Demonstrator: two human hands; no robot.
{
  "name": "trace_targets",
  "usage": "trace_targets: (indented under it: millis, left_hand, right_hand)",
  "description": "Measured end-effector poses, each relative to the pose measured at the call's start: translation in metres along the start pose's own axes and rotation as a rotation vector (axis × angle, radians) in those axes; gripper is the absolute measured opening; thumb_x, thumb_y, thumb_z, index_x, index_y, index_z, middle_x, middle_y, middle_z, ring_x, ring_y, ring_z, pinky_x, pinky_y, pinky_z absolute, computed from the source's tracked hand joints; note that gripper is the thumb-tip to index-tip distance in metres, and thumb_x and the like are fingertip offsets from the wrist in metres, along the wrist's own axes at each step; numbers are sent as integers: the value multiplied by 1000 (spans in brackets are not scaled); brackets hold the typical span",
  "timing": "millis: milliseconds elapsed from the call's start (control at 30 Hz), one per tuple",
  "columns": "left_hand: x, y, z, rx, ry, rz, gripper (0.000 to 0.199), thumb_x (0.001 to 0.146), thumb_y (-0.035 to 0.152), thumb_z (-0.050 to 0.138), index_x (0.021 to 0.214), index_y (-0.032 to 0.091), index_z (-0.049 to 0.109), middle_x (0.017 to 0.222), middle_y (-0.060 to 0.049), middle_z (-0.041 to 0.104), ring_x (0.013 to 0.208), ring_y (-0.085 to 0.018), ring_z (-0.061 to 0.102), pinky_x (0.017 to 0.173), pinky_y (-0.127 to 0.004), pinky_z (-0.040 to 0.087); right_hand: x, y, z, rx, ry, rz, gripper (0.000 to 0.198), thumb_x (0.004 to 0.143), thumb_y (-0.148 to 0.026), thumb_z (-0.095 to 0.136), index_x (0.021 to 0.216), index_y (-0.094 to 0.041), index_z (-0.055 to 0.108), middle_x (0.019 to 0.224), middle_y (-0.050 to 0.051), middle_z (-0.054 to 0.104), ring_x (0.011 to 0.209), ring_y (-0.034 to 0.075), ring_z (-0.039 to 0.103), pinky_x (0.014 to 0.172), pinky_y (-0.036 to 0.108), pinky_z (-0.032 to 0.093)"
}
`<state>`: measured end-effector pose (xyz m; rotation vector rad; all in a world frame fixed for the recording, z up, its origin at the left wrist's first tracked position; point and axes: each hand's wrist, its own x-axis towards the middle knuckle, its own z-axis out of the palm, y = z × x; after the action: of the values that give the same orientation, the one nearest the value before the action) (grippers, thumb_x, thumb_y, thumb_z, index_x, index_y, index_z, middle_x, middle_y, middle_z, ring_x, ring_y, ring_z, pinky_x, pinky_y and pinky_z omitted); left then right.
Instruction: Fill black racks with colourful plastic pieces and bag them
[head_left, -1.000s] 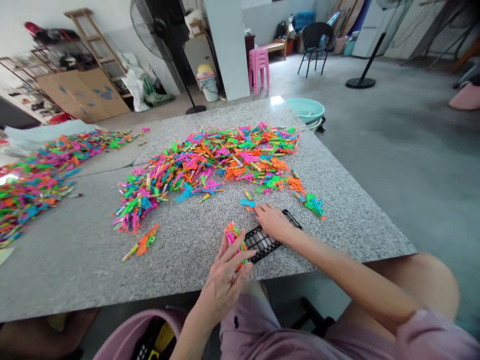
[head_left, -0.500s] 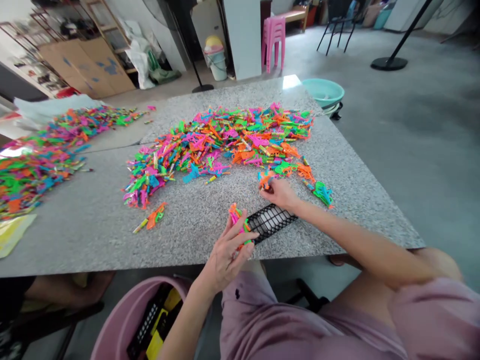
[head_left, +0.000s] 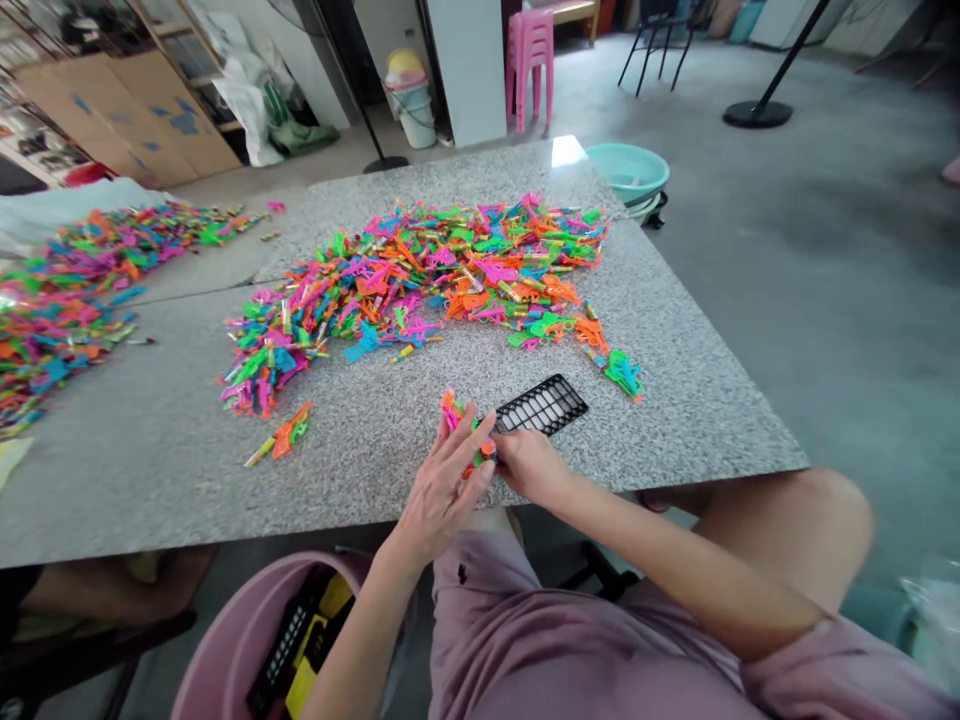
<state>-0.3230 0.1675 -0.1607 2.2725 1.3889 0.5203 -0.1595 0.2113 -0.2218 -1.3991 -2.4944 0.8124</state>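
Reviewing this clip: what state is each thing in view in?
Left hand: fingers over coloured plastic pieces
Right hand: curled beside those pieces
Black lattice tray: lying flat
Middle coloured pile: loosely heaped
Pink stools: stacked
Pink tub: open, holding black and yellow items
Turquoise basin: open, upright

Soft light, one hard glare

Flat, moderate light throughout. A burnt-out white patch marks the tabletop [head_left: 360,440] toward one o'clock; the floor [head_left: 750,220] beyond it shines pale. Under the table, at eight, dim shadow. Wide-angle distortion slants the cardboard [head_left: 172,110] at ten; the sleeve [head_left: 847,640] at four looks soft.
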Motion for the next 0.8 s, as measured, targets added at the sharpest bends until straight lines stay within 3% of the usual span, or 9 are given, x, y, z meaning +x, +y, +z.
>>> trace_targets:
  millis: [167, 267, 300, 367, 433, 533, 667, 733, 800]
  left_hand:
    - [4, -10, 8, 82, 160, 65, 42, 94, 37, 56, 135, 27, 56, 147, -8, 50, 138, -28, 44, 118, -51, 30]
    - [4, -22, 8, 91, 194, 92, 35, 92, 37, 60, 125, 27, 63, 141, -7, 57, 131, -29, 52, 115, -49, 38]
    - [3, -25, 8, 91, 177, 107, 34, 91, 38, 61, 124, 27, 64, 139, -7, 58, 130, -29, 54, 114, -50, 39]
    - [3, -27, 6, 92, 163, 141, 32, 91, 39, 61, 121, 27, 66, 137, -7, 60, 127, -29, 56, 113, -51, 39]
    - [5, -25, 4, 92, 159, 165, 31, 91, 39, 60, 119, 27, 67, 134, -7, 63, 126, -29, 57, 113, -51, 39]
    - [9, -22, 3, 86, 156, 167, 29, 91, 38, 60, 117, 27, 67, 128, -5, 67, 125, -28, 58, 113, -50, 39]
    - [8, -26, -1, 69, 138, 130, 28, 90, 42, 62, 113, 27, 69, 132, -6, 64, 117, -28, 64, 109, -50, 43]
    - [5, -28, -5, 57, 99, 117, 30, 90, 43, 62, 114, 27, 69, 134, -6, 63, 118, -28, 63, 109, -49, 43]
    - [4, -30, -7, 45, 69, 122, 31, 90, 42, 62, 116, 27, 69, 133, -7, 63, 120, -28, 61, 110, -48, 43]
  right_hand:
    - [-14, -14, 6, 39, -57, -77, 23, 86, -22, 59, 106, -13, 67, 96, 14, 72, 87, 23, 68, 74, 29, 49]
    - [-31, 26, -6, 115, 42, -237, 39, 82, -26, 67, 120, -17, 62, 108, 10, 70, 98, 21, 66, 82, 28, 51]
    - [-35, 48, -18, 102, 122, -213, 38, 84, -22, 65, 121, -19, 61, 111, 8, 69, 102, 20, 64, 87, 28, 50]
    - [-36, 98, -50, -46, 336, 94, 32, 89, -11, 50, 117, -20, 63, 113, 7, 68, 105, 18, 62, 92, 29, 48]
    - [-24, 140, -80, -93, 393, 253, 29, 96, -17, 42, 117, -15, 61, 116, 14, 65, 102, 23, 62, 87, 34, 49]
    - [1, 166, -98, -170, 249, 375, 29, 94, -28, 52, 119, -13, 56, 112, 15, 67, 98, 24, 65, 81, 31, 48]
    - [10, 155, -87, -232, 134, 480, 37, 92, -26, 55, 123, -6, 50, 105, 19, 69, 96, 28, 66, 76, 32, 48]
    - [1, 153, -85, -263, 74, 481, 35, 92, -27, 55, 121, -7, 51, 102, 18, 69, 96, 29, 66, 75, 31, 48]
    - [-10, 157, -88, -341, 35, 379, 31, 92, -21, 54, 121, -11, 53, 106, 16, 68, 94, 27, 66, 73, 30, 47]
